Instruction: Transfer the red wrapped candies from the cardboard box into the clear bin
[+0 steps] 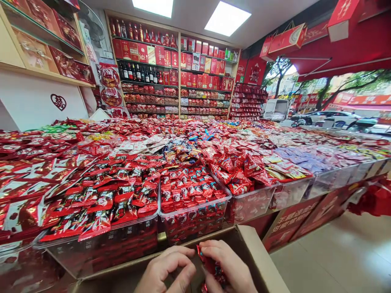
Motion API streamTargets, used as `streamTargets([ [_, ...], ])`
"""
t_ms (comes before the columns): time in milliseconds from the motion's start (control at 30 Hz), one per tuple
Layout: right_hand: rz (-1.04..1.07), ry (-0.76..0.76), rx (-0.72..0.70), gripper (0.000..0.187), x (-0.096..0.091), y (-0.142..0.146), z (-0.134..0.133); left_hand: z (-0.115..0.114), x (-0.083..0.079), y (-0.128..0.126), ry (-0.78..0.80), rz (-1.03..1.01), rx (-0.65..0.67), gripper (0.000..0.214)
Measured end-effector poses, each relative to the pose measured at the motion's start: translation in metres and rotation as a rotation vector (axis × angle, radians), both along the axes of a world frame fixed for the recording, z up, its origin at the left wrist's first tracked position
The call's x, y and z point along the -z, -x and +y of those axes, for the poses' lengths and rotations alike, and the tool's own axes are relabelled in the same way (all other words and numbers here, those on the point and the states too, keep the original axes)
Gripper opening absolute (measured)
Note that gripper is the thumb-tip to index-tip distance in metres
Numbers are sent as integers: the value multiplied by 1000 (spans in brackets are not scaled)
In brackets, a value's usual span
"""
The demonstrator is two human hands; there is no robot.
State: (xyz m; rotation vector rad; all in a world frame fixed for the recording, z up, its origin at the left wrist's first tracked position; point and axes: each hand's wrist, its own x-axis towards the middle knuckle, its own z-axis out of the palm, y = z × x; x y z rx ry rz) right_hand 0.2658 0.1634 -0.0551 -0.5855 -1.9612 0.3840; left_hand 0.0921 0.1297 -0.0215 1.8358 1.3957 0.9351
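Note:
My left hand (166, 270) and my right hand (227, 268) are close together at the bottom middle, over an open cardboard box (259, 260). Both have their fingers curled shut around red wrapped candies (210, 266), which show between the two hands. In front of them stand clear plastic bins (195, 211) heaped with red candy packets.
A long display of candy bins (290, 191) runs right across the shop. Shelves of red boxes and bottles (171, 73) line the back wall. A tiled floor (342, 256) lies at the lower right, with the street and parked cars (332, 118) beyond.

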Motion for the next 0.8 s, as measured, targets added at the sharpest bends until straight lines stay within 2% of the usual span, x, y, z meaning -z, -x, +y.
streamTargets([
  [100,-89,-39,21,40,-47,-10,17,10,2,19,-82,127,-71,22],
  [200,-248,-150,-13,33,-89,-12,57,17,8,29,-85,184,-134,26],
  [267,-345,-198,-3,25,-107,-8,92,18,12,30,-104,191,-129,26],
  [333,-451,-186,84,18,-120,-1,125,17,15,30,-139,188,-117,25],
  [433,-649,-166,216,12,-130,15,163,15,17,30,-173,185,-108,24],
  [500,-748,-182,230,7,-133,27,178,15,18,30,-186,193,-106,24],
  [667,-887,-224,210,7,-127,52,198,16,21,31,-220,214,-107,24],
  [800,-971,-238,219,10,-118,59,205,16,23,32,-246,232,-106,24],
])
